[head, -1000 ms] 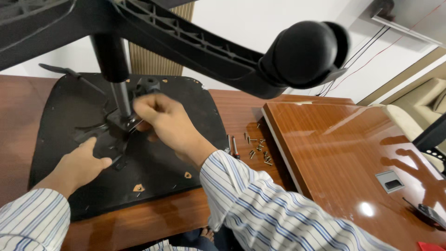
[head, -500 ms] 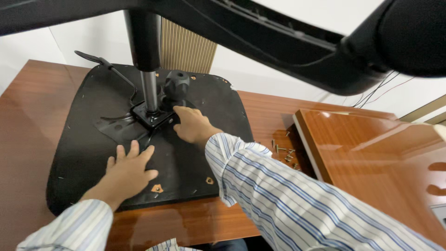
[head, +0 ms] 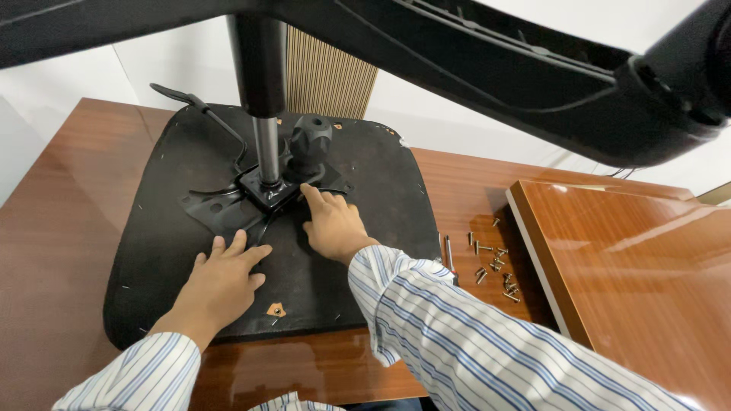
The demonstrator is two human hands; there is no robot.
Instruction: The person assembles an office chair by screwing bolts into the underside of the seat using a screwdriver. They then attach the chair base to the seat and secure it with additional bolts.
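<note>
**Upside-down office chair seat on the table, both hands flat on it**

So the black, roughly square chair seat underside lay flat on the reddish-brown wooden table, filling the left and centre of the frame. The black metal mechanism plate sat at mid-frame on the seat, with the shiny steel gas cylinder standing straight up out of it into a thick black column.

The left hand was pressed palm-down on the seat in the lower left, fingers spread, gripping nothing. The right hand lay just right of it, fingers loosely together, with the index fingertip touching the edge of the mechanism plate. It wasn't pinching anything I could see. Both arms were in blue-and-white striped sleeves.

Around it: a black ribbed plastic knob stood just behind the right hand, and a thin black lever stuck out toward the upper left. The big black plastic chair base arm cut right across the top of the frame and blocked the wall behind. To the right of the seat, a scatter of small silver screws lay on the table, near the edge of a glossy brown wooden panel. A beige ribbed panel stood behind the seat.
</note>
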